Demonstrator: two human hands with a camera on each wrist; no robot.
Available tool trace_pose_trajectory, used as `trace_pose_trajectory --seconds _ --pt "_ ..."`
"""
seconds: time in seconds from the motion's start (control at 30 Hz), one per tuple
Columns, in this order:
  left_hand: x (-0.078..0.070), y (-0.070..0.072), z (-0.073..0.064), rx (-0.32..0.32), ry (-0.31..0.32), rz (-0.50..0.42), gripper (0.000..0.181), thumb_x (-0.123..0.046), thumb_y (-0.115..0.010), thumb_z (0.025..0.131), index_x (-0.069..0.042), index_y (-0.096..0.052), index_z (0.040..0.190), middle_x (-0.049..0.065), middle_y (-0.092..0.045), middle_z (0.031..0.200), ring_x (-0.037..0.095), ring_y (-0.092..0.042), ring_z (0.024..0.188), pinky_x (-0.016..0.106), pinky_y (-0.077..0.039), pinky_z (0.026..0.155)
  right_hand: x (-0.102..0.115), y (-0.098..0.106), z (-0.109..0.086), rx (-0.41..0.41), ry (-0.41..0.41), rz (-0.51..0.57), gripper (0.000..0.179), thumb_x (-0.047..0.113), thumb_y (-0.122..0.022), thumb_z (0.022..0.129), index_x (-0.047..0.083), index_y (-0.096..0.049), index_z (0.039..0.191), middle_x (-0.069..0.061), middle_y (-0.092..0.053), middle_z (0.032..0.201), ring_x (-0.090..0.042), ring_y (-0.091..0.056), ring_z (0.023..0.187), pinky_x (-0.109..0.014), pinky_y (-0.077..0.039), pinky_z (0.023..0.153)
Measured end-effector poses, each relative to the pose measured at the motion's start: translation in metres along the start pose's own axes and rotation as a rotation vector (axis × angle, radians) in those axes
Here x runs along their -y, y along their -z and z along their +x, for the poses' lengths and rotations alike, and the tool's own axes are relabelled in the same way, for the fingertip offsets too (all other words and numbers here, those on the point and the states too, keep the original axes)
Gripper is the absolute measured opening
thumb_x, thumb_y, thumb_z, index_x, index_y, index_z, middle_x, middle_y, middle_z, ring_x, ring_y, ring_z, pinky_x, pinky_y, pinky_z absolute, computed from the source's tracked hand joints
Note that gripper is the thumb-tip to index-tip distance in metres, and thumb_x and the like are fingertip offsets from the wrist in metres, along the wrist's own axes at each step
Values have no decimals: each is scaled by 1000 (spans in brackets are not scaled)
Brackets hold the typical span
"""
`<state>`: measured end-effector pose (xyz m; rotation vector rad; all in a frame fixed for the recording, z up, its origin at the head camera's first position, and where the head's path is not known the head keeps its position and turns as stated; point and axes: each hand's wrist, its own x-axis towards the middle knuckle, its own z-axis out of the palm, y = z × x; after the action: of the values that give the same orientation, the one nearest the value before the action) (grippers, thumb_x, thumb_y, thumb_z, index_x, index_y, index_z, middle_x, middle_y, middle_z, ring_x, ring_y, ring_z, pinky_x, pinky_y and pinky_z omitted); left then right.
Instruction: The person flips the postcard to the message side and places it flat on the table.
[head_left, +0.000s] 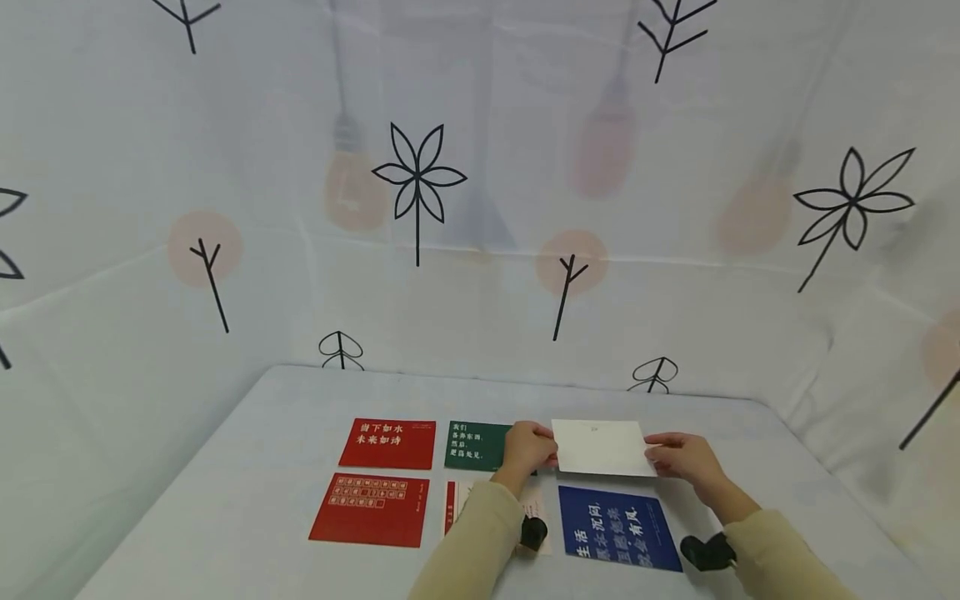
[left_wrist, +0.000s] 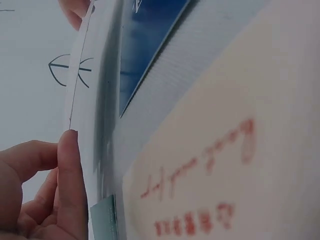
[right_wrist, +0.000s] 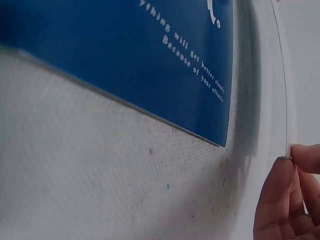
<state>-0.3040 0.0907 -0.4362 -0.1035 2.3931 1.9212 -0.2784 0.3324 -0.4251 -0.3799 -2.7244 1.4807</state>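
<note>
A white cloth with thin black plant drawings and pale pink circles hangs behind a white-covered table (head_left: pixel 225 517). At the left of the table, a red card (head_left: pixel 387 444) with white characters lies flat, and a second red card (head_left: pixel 370 510), with small squares printed on it, lies just nearer to the person. Next to the right comes a green card (head_left: pixel 472 447), its right part covered by the left hand (head_left: pixel 528 450); nearer, a pale card with a red stripe (head_left: pixel 459 495) lies partly hidden under the left sleeve (head_left: pixel 468 546). The left hand is nearly closed at its tips: thumb and forefinger pinch the left edge of a white card (head_left: pixel 600 447). This card is at the far right of the group, held a little above the table, as the shadow beneath it in both wrist views suggests. Nearer than it, a blue card (head_left: pixel 618 527) lies flat. The right hand (head_left: pixel 690 462) also has only a thin gap between thumb and finger, and it pinches the right edge of the white card. As I judge, the hold is rather shallow, so the card could slip if one pinch loosens; it could bow if the hands press toward each other. If the left wrist sinks or sweeps sideways, the sleeve could push the pale card out of its place.
</note>
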Motion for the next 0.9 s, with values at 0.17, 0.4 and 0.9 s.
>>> trace_pose_trajectory --seconds 0.17,0.4,0.9 --pt "1 0 -2 10 -6 32 11 6 -68 74 -3 -65 80 3 -59 63 13 -61 47 22 -51 46 -1 -2 2 5 -21 -32 40 11 -61 86 -13 -53 117 -25 -58 102 -20 -58 72 -22 -50 55" --pt "4 -4 0 16 1 81 13 7 -68 73 -3 -62 78 4 -57 63 14 -61 48 23 -51 47 -6 -5 8 3 -57 -60 38 10 -61 85 -13 -54 115 -21 -60 94 -23 -56 74 -22 -48 53" --pt "0 -6 0 45 66 162 18 9 -70 72 -3 -59 81 6 -55 67 14 -61 49 22 -50 46 -17 -11 18 11 -103 -66 37 7 -64 83 -13 -55 112 -17 -59 86 -22 -55 70 -29 -52 60"
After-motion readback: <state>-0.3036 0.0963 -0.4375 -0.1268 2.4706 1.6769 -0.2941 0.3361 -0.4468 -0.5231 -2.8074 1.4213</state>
